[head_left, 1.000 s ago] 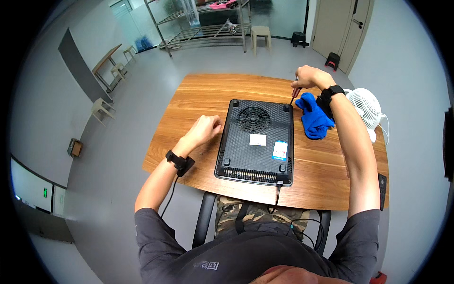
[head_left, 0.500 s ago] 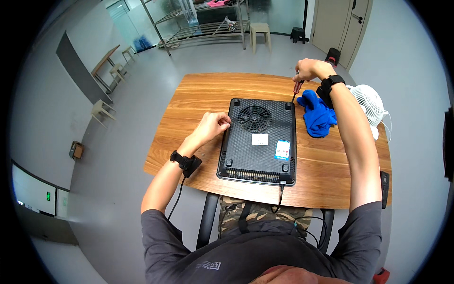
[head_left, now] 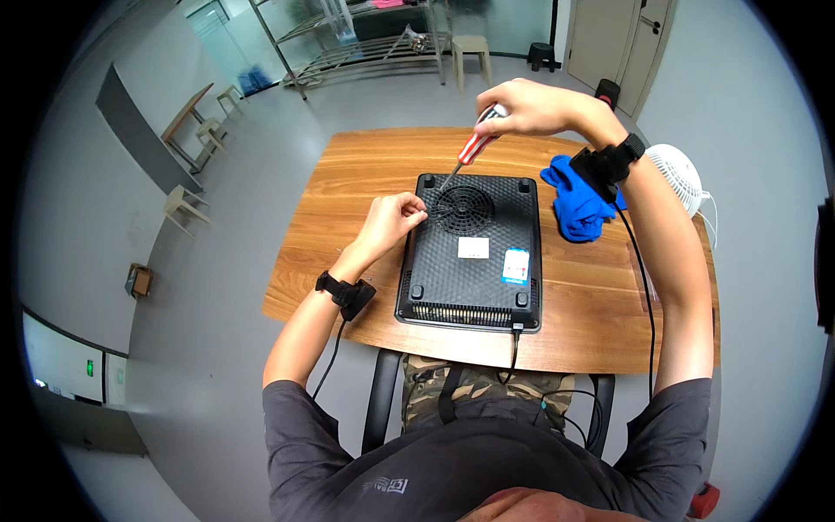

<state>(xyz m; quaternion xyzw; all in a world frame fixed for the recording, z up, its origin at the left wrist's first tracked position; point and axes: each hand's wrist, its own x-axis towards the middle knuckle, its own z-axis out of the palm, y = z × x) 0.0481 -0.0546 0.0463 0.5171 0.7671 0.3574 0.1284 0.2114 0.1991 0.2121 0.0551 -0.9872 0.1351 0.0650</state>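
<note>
A black induction cooktop [head_left: 487, 274] lies bottom up on the wooden table [head_left: 348, 174], its round fan grille, rubber feet and two stickers showing. My right hand [head_left: 531, 109] is wrapped round the handle of a screwdriver [head_left: 473, 150] striped red and white. The tilted shaft points down toward the cooktop's far left corner, between the foot and the fan grille; whether its tip touches is too small to tell. At the cooktop's left edge is my left hand [head_left: 391, 224], thumb and fingers pinched together. Anything between those fingertips is hidden.
A crumpled blue cloth [head_left: 578, 204] lies right of the cooktop, with a white fan [head_left: 676, 178] beyond it at the table's edge. A black cable [head_left: 515, 348] runs off the near edge. Metal shelving [head_left: 374, 61] and stools stand farther back.
My right hand has carried the screwdriver leftward from the cooktop's far right corner to its far left one. My left hand has barely moved, its fingers still pinched.
</note>
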